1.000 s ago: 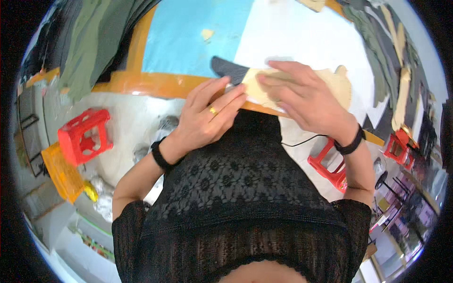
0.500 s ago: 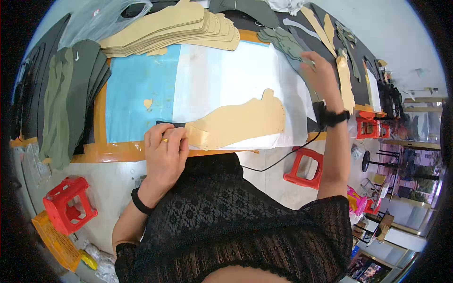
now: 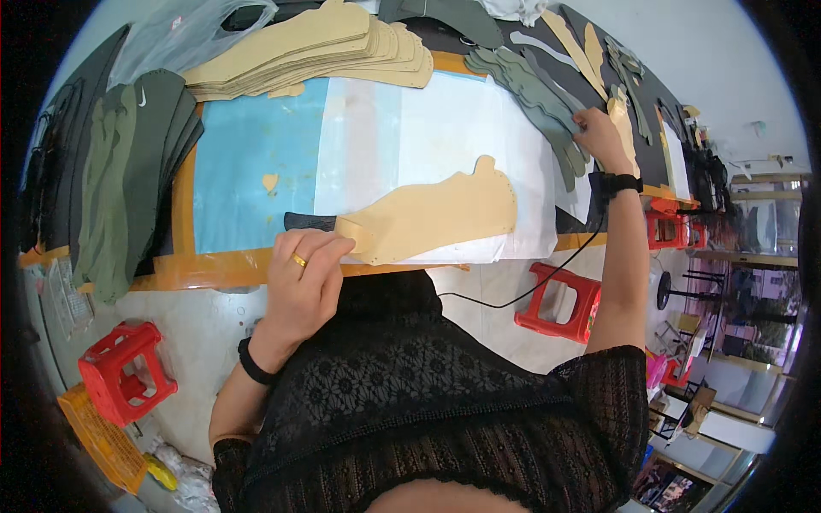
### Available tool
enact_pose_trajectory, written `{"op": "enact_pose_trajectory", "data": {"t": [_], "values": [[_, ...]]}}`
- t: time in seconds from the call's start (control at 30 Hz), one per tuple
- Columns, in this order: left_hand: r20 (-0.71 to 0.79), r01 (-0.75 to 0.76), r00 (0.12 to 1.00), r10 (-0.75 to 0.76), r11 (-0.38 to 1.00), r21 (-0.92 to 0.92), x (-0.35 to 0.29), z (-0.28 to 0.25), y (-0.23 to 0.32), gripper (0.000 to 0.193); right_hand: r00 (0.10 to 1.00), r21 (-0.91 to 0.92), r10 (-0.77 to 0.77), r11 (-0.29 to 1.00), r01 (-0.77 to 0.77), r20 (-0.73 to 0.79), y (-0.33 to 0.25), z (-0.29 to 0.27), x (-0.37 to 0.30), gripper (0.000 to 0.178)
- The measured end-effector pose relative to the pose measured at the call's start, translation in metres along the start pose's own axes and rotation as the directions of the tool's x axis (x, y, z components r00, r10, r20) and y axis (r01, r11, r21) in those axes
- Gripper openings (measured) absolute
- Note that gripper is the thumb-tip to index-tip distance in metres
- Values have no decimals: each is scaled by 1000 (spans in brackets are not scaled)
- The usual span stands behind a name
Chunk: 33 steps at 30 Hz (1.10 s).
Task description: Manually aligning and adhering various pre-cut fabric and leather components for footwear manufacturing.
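Observation:
In front of me lies a long tan cut piece (image 3: 436, 209) with a rounded tab and small holes along its rim. Its left end curls back as a flap, and a black strip-like end (image 3: 306, 221) sticks out beside it. My left hand (image 3: 304, 272), with a ring on one finger, has its fingers closed on that flap. At the right, my right hand (image 3: 605, 144) is at a pile of grey-green cut strips (image 3: 537, 96). Its fingers are bent and closed on the edge of a strip; the fingertips are partly hidden.
Stacked tan pieces (image 3: 291, 53) lie at the far left, dark green pieces (image 3: 154, 145) at the left edge. White sheeting (image 3: 445, 120) and blue sheeting (image 3: 248, 171) cover the table. A black cable (image 3: 505, 301) hangs from my right wrist. Red stools (image 3: 560, 299) stand below.
My right hand has come down onto the grey-green strips, its fingers now bent in. My left hand has shifted slightly right, and the flap of the tan piece is lifted more.

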<state>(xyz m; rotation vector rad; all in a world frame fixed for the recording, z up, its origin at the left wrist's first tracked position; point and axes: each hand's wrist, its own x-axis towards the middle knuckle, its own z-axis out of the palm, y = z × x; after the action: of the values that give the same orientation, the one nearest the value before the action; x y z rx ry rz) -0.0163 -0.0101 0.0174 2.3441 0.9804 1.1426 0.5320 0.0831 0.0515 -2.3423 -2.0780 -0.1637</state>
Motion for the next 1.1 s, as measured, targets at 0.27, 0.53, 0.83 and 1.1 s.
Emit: {"op": "enact_pose_trajectory", "data": {"t": [0.27,0.53,0.83,1.1], "values": [[-42,10,999,-15,993,-117,-4,-6,0,36,1000,172,-10,985,14,-28,-10,-17,-9,30],[-95,107,987,-126,977,-186,1,-3,1,32,984,336,162,933,-130,-68,6,-36,-8,25],[112,48,993,-28,981,-187,4,14,7,23,961,349,232,922,-169,-147,-5,-60,-2,31],[93,169,984,-149,949,-267,5,17,12,18,836,766,455,640,-68,-306,-11,-87,3,42]]}}
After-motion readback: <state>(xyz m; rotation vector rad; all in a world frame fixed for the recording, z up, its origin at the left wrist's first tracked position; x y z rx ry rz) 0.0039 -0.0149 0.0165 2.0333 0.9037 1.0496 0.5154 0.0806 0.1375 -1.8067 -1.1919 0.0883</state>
